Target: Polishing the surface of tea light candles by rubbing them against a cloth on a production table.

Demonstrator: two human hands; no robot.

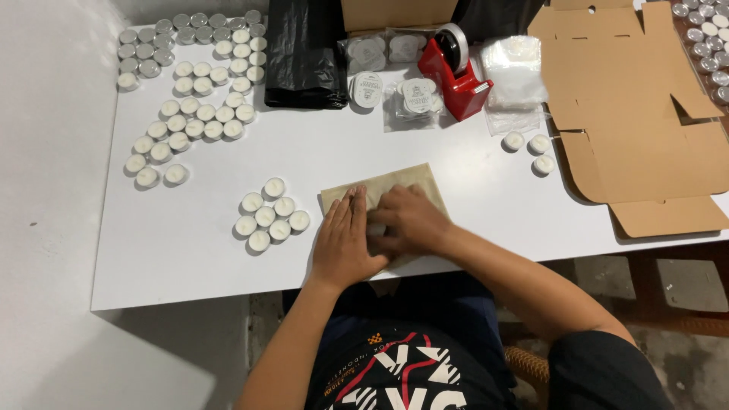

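Head view, nearest first: black printed shirt at the bottom of the frame, then two bare forearms reaching up and away onto the white tabletop [190, 250].

Left hand [345, 243] lying palm down, fingers [351, 206] straight, together and pointing away from the body, flat on the near left part of a brown paper packet [395, 186]. Right hand [410, 220] coming in from the right, wrist bent, knuckles up, fingers curled down and pressing on the middle of the same packet. Looks like something is wrapped under there, but can't tell what. Neither hand closed around anything; both just pressing down.

Packet sitting right at the near edge of the tabletop, straight in front of the body, long axis running roughly left to right with a slight tilt, far edge poking out beyond the fingertips. Both hands on it, and touching each other, so neither nearer really.

Just left of the left hand, a little cluster of seven white tealights [269, 216], apart from the packet. Lots more tealights [190, 121] loose at the far left. Further back: black plastic bag [304, 53], red tape dispenser [456, 76], clear bagged candle packs [410, 99], and a flattened cardboard box [630, 114] at the right with three stray tealights [531, 148] beside it.
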